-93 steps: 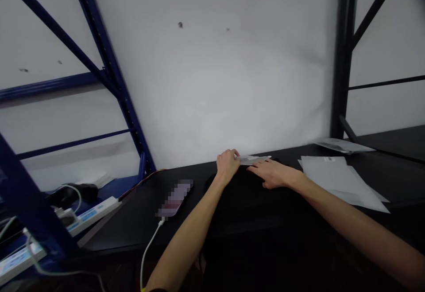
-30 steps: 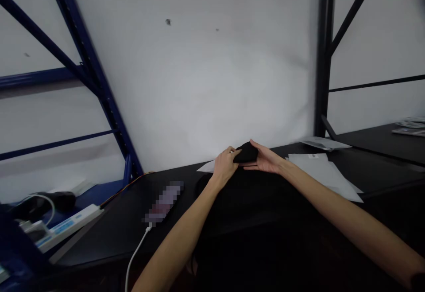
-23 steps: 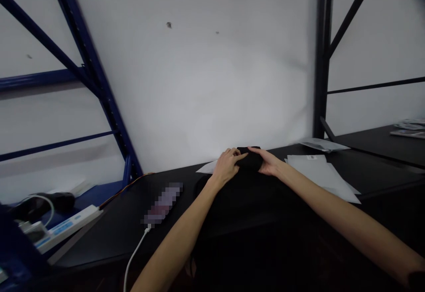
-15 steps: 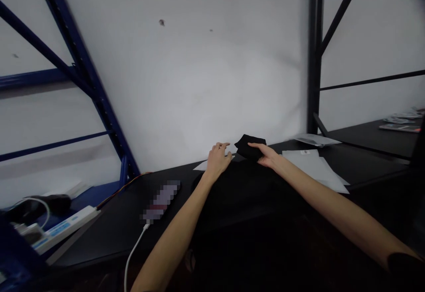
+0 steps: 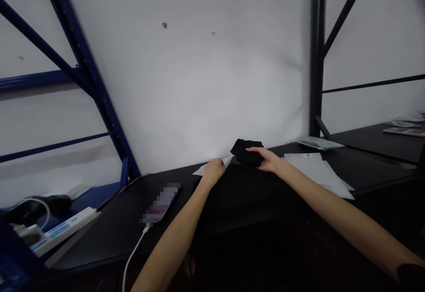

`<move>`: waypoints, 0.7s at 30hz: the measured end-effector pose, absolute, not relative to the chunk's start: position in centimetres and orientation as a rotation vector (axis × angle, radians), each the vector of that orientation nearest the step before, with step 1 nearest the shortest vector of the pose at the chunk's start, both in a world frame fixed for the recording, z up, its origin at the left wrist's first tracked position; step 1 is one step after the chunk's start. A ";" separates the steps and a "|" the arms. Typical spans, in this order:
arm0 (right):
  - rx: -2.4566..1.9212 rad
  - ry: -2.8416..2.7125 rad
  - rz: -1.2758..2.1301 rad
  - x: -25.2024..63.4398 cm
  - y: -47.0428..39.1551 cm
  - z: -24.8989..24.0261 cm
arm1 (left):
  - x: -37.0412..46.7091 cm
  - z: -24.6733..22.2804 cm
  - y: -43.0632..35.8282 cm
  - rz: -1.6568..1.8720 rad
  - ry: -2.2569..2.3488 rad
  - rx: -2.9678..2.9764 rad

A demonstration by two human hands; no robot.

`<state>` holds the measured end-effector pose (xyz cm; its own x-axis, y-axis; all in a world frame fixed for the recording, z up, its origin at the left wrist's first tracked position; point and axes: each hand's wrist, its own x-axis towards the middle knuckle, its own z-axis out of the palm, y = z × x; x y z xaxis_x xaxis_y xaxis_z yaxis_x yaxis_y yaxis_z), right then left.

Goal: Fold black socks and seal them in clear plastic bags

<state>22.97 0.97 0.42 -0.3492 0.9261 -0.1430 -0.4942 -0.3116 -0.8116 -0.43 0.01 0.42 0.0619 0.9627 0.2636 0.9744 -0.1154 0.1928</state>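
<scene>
My right hand [image 5: 268, 159] grips a folded black cloth [image 5: 247, 151], thumb on top, raised a little over the black table [image 5: 113, 221]. To its left, my left hand [image 5: 214, 171] is closed, its fingers curled in. Behind that hand a white sheet or flat bag [image 5: 227, 161] shows on both sides. What the left fingers hold, if anything, is hidden. Dark material lies below both hands and blends into the table top.
A phone [image 5: 162, 203] on a white charging cable [image 5: 133, 254] lies at left, near a power strip [image 5: 64, 230] and blue rack post [image 5: 89, 79]. White mailing bags [image 5: 308, 168] lie at right, before a black post [image 5: 317, 61]. A white wall [image 5: 206, 83] stands behind.
My left hand has gone from spread fingers to closed and moved down slightly, in front of the white sheet. The black cloth in my right hand has dropped a little and shifted left.
</scene>
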 end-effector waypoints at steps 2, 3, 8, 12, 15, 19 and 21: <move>-0.791 -0.862 1.814 22.9 1.0 0.3 | -0.2 0.5 -0.2 -0.648 -1.966 -2.254; -0.804 -0.872 1.806 22.8 0.9 0.3 | 0.0 0.6 -0.3 -0.732 -1.895 -2.256; -0.811 -0.952 1.774 22.5 0.8 0.1 | 1.3 1.0 -0.5 -1.082 -1.586 -2.307; -0.785 -1.018 1.748 22.6 0.7 0.2 | 1.8 0.9 -0.1 -1.289 -1.520 -2.358; -0.877 -1.044 1.744 22.7 0.9 0.0 | 1.8 0.9 0.1 -1.463 -1.508 -2.309; -0.994 -1.083 1.713 22.3 1.4 -0.8 | 1.8 1.1 -0.2 -1.555 -1.467 -2.193; -1.018 -1.096 1.664 22.1 1.5 -1.0 | 1.9 1.1 -0.5 -1.527 -1.432 -2.189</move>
<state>22.14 1.46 -1.03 -0.2834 0.9451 -0.1628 -0.2239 -0.2302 -0.9470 1.88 -0.49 1.12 0.0476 0.6246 0.7795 0.7377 -0.5482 0.3941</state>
